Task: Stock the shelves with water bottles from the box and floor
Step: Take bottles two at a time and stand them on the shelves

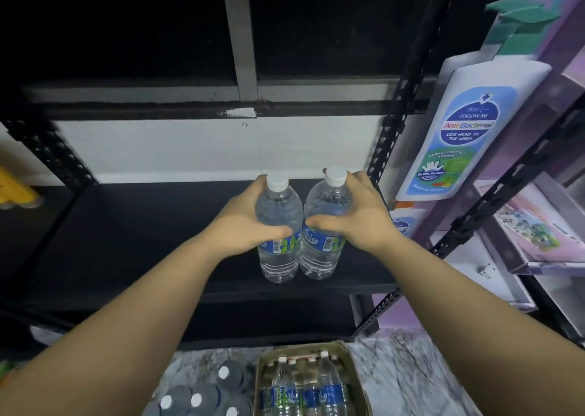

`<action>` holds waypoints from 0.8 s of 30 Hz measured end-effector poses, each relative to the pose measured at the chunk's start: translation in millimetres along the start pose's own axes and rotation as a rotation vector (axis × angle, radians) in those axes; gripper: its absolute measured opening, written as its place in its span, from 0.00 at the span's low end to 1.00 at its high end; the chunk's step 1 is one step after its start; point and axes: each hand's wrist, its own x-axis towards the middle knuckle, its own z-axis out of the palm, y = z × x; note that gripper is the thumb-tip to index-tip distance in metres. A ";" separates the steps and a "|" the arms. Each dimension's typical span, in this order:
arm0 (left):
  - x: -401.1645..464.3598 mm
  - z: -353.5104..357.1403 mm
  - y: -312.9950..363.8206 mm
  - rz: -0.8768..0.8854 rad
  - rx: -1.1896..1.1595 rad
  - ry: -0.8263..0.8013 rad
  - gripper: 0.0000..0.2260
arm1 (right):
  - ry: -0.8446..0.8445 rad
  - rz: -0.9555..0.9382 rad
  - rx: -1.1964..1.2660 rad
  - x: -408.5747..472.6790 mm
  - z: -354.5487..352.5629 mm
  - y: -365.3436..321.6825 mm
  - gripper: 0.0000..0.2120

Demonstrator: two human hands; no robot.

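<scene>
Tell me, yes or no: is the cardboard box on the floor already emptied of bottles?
No, the cardboard box on the floor holds several water bottles with white caps and blue labels.

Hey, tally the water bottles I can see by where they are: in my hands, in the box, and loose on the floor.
Clear plastic water bottles held in hands, left and right: 2
Water bottles visible in the cardboard box, e.g.: 3, others may be hidden
Loose bottles on the floor, e.g.: 4 caps visible
Total: 9
</scene>
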 end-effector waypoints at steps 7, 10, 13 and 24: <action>-11.0 24.6 -1.2 0.015 0.038 0.136 0.42 | 0.006 0.020 0.119 -10.3 -5.8 8.1 0.34; -14.2 17.0 -6.2 0.008 0.041 0.051 0.42 | 0.059 0.007 0.030 -18.0 -6.1 9.8 0.42; -18.2 14.4 -9.3 0.025 0.019 0.111 0.42 | 0.086 -0.011 0.024 -20.7 -5.2 15.5 0.44; -25.4 47.5 -43.0 0.020 -0.062 0.243 0.44 | 0.091 0.050 0.210 -41.5 11.1 37.7 0.48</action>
